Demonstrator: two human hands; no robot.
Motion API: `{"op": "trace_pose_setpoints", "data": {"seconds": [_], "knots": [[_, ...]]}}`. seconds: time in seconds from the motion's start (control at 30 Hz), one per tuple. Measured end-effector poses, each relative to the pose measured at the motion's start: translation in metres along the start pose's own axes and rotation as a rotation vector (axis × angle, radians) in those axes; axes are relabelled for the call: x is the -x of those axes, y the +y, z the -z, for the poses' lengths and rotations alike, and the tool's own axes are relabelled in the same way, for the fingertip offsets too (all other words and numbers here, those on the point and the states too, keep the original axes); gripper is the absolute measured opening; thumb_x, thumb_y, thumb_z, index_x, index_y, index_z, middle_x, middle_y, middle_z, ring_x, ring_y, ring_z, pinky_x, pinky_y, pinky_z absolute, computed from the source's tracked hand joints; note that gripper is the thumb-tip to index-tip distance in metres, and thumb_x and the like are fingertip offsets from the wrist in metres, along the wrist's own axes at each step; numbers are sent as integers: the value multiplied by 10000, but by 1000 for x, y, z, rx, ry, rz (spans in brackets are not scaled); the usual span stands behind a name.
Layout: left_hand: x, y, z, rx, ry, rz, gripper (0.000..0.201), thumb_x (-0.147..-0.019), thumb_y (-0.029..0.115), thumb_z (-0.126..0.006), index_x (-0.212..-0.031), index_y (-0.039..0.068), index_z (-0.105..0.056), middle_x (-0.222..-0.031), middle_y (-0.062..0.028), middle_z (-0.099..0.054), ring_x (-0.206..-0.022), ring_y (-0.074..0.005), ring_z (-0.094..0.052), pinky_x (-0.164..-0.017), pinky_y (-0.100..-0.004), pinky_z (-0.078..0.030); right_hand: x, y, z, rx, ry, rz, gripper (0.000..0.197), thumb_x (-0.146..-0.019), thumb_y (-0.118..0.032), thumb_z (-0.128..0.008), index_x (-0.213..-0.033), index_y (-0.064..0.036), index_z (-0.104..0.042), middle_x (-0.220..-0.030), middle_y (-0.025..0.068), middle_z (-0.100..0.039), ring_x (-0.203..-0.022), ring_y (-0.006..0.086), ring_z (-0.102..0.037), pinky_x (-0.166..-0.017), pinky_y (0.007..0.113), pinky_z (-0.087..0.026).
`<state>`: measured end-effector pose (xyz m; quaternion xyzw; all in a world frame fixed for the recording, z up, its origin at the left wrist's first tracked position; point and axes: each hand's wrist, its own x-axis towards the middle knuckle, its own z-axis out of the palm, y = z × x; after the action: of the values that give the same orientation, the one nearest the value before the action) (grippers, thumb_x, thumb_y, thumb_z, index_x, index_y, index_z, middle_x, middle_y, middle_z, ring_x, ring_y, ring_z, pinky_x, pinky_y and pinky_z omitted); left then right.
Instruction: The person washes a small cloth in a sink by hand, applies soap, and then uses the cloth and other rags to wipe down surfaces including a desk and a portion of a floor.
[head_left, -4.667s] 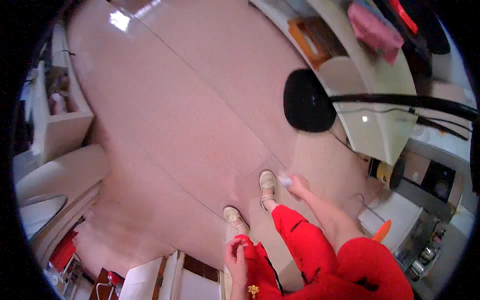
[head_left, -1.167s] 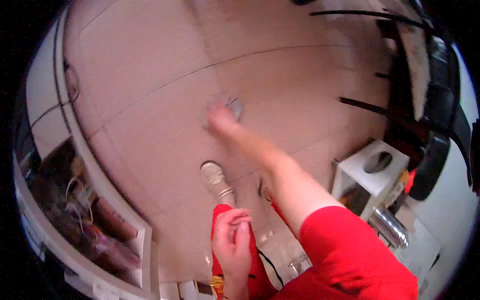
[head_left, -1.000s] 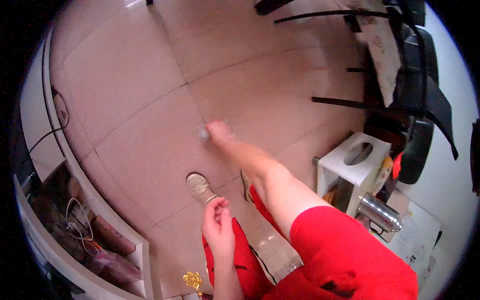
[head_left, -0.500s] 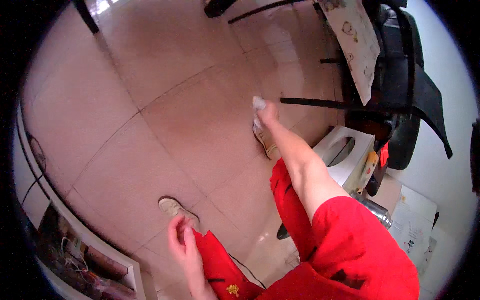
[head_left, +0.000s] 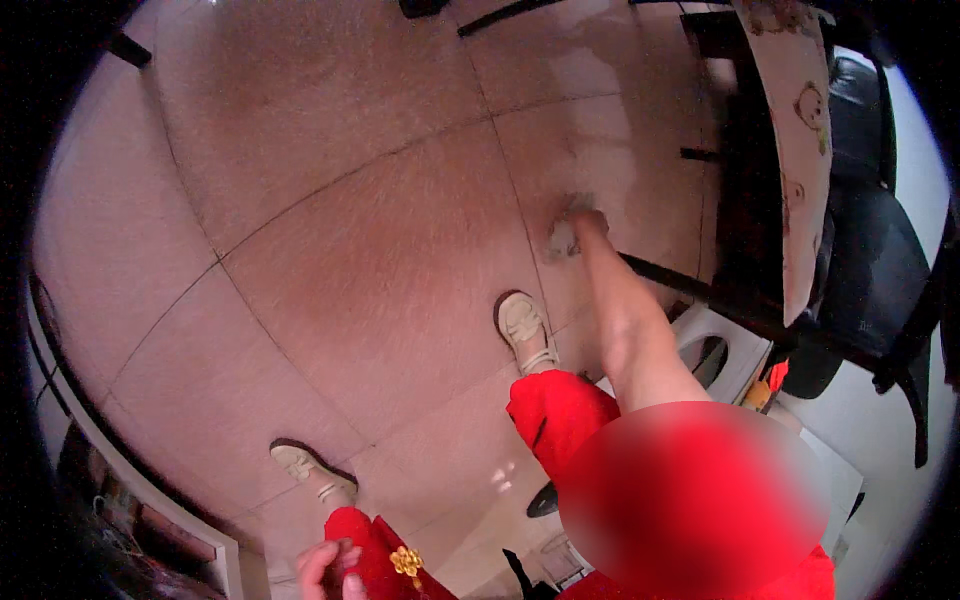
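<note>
My right hand (head_left: 592,224) is stretched far forward over the tiled floor, closed around a crumpled white tissue (head_left: 563,238). Motion blurs both, and I cannot tell whether the tissue touches the floor. Below and left of it stands my right beige shoe (head_left: 520,318). Near the lower edge, my left hand (head_left: 330,570) hangs beside my red trouser leg (head_left: 350,535), its fingers loosely bent and apart with nothing seen in them. A gold flower-shaped ornament (head_left: 406,561) shows on the red clothing next to that hand. My left beige shoe (head_left: 305,465) is on the floor ahead.
Large pinkish tiles (head_left: 330,310) cover the floor. On the right are a table with a bear-patterned cover (head_left: 795,190), its dark leg bar (head_left: 655,275), a black chair (head_left: 870,260) and a white box with an oval opening (head_left: 725,345). A pale-edged shelf (head_left: 180,510) stands lower left.
My right hand has moved right and away from the right shoe, still holding the tissue. My left hand has dropped toward the lower edge. The whole view has shifted.
</note>
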<state>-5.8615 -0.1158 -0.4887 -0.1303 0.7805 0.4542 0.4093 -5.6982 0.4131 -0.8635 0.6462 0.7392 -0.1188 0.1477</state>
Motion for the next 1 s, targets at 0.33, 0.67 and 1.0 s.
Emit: {"op": "trace_pose_setpoints", "data": {"seconds": [0.33, 0.67, 1.0], "knots": [[-13, -4, -37, 98, 42, 83, 257, -868, 57, -505, -1114, -15, -523, -1056, -124, -578, -930, -192, -560, -857, -296, -426, 67, -55, -15, 53, -36, 279, 467, -638, -225, -696, -1003, 39, -573, -989, 229, -601, -926, 333, -589, -795, 401, -463], [-22, 10, -45, 150, 48, 126, 275, -873, 49, -503, -1142, -5, -504, -1045, -116, -581, -942, -184, -552, -850, -284, -433, 15, -135, 3, -136, 91, 374, 534, -647, -247, -715, -1114, -55, -541, -1046, 158, -584, -928, 318, -574, -783, 386, -469], [-16, -68, -29, 30, -27, -21, 247, -801, 36, -508, -1042, -6, -541, -971, -115, -581, -859, -187, -580, -743, -291, -471, 238, -120, -49, -172, -474, 509, 261, -652, -136, -684, -894, -56, -625, -805, 91, -635, -757, 199, -600, -657, 354, -473]]}}
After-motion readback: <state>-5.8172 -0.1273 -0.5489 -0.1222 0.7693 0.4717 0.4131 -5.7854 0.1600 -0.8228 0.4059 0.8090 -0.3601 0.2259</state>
